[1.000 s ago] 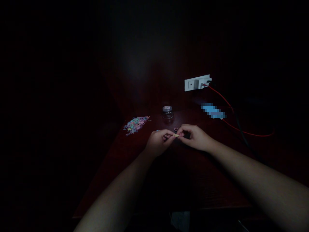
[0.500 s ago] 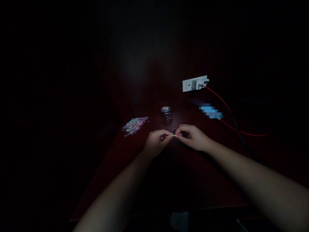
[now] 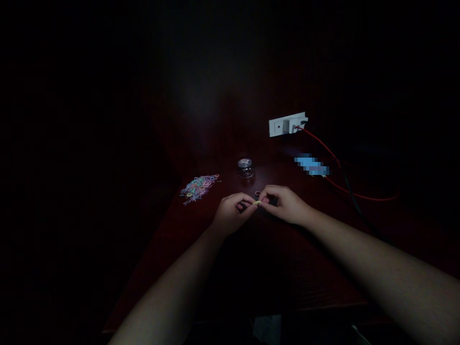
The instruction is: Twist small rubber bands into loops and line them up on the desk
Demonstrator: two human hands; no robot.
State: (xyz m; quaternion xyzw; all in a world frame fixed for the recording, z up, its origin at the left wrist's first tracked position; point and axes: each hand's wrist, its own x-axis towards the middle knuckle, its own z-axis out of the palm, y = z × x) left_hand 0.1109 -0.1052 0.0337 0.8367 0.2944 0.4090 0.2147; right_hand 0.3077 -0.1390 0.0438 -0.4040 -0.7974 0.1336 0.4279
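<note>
Between my fingertips is a small yellow elastic band (image 3: 256, 202), held a little above the dark red table. My left hand (image 3: 233, 211) pinches its left end between thumb and finger. At the other end, my right hand (image 3: 283, 203) grips it the same way. Just behind the fingers lies a small pinkish ring-shaped band (image 3: 258, 193), partly hidden by my right hand. To the left, a loose pile of coloured elastic bands (image 3: 200, 188) is spread on the tabletop. Beyond my hands stands a small clear jar (image 3: 245, 167) with a lid on.
On the wall at the back right is a white socket plate (image 3: 279, 126) with a plugged-in charger (image 3: 293, 125). A red cable (image 3: 359, 195) runs from it to a blurred-out blue device (image 3: 311, 164). The table's front edge (image 3: 305, 309) shows below; the surroundings are very dark.
The yellow band looks slightly wider and more curved between my fingers than before. Both hands keep their pinch, and the view has shifted a little.
</note>
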